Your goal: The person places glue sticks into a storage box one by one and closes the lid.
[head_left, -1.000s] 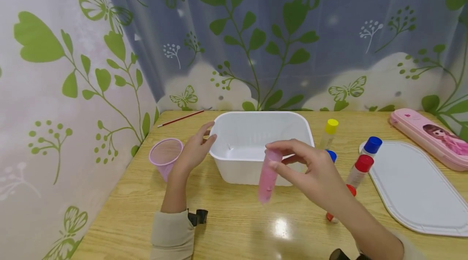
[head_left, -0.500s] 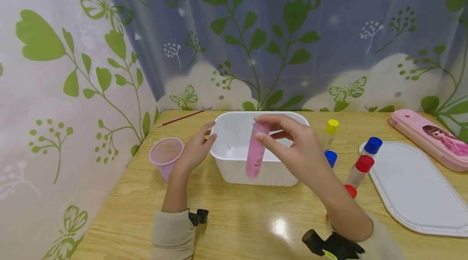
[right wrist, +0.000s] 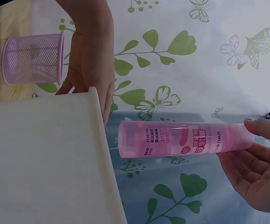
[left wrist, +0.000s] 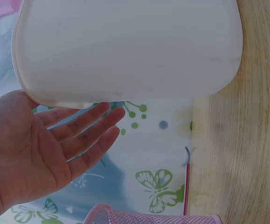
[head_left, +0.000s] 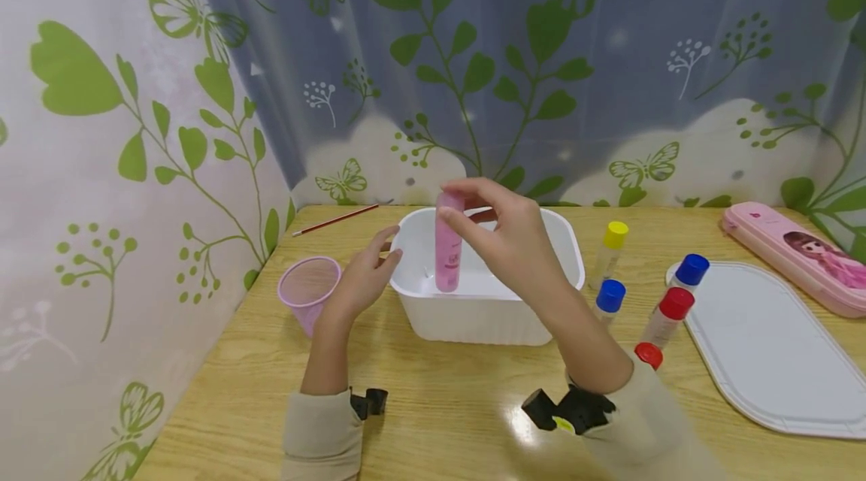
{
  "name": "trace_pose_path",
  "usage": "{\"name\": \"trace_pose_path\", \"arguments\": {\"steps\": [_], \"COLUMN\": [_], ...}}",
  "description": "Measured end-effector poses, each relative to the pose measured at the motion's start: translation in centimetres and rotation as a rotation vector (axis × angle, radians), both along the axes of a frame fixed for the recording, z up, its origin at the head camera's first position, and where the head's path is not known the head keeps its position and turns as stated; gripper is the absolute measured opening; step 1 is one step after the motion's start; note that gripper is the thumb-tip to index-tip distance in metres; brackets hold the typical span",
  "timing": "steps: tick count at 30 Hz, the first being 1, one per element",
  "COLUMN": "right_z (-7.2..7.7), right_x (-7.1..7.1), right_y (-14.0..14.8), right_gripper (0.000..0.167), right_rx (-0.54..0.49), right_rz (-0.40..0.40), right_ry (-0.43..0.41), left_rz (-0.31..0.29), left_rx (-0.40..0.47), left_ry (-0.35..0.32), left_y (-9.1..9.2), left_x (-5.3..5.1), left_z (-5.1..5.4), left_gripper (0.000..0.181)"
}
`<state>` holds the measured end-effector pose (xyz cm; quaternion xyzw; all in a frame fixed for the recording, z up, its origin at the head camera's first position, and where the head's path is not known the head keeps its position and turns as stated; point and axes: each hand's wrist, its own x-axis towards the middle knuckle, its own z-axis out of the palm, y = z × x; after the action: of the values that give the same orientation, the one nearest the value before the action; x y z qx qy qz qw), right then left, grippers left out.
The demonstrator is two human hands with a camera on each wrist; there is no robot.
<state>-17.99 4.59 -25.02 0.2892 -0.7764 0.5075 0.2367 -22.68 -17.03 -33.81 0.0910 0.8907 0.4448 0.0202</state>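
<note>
A pink glue bottle (head_left: 448, 252) hangs upright over the front left part of the white bin (head_left: 487, 319); the right hand (head_left: 521, 240) pinches its upper end between thumb and fingers. In the right wrist view the bottle (right wrist: 172, 139) shows printed lettering, its far end beyond the bin's rim, with the right hand (right wrist: 260, 163) at the other end. The left hand (head_left: 361, 278) rests on the bin's left rim, thumb on the near side. Its fingers lie straight along the bin's outside in the left wrist view, where the hand (left wrist: 55, 144) shows its palm.
A pink mesh cup (head_left: 309, 293) stands left of the left hand, with a thin red brush (head_left: 338, 219) behind. Right of the bin stand bottles with yellow (head_left: 616, 234), blue (head_left: 610, 295) and red caps (head_left: 676, 304). Farther right lie a white lid (head_left: 778, 346) and a pink case (head_left: 798, 255).
The right hand has carried the pink bottle left and up, from in front of the bin to above it, and the bottle now stands more upright. The left hand has stayed on the rim.
</note>
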Motion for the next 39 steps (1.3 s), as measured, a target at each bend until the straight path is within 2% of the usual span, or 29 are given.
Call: {"name": "trace_pose_path", "arguments": {"steps": [9,18,27,34,39], "right_z": [-1.5,-3.7,-5.8,-6.8,-7.3], "right_x": [-2.8,-4.7,-5.9,-6.3,-6.4], "right_y": [-1.3,-1.5,-2.1,-2.8,-2.9], "right_gripper": [0.030,0.028,0.029,0.028,0.024], "right_rx": [0.047,0.084,0.156,0.184,0.226], "right_rz": [0.042,0.064,0.048,0.096,0.137], "right_ry": [-0.104,-0.260,-0.347,-0.436,-0.460], "left_rz": [-0.008,-0.010,0.004,0.003,-0.003], "left_rx": [-0.006,-0.025,-0.031,-0.030,-0.016], "left_ry": [0.025,0.050,0.038,0.032,0.035], "left_y": [-0.2,0.0,0.0,0.0,0.0], "left_x": [0.2,0.0,-0.1,-0.1,-0.1], "left_z": [0.0,-0.1,-0.2,-0.2,-0.2], "left_gripper": [0.049,0.048,0.048,0.048,0.048]}}
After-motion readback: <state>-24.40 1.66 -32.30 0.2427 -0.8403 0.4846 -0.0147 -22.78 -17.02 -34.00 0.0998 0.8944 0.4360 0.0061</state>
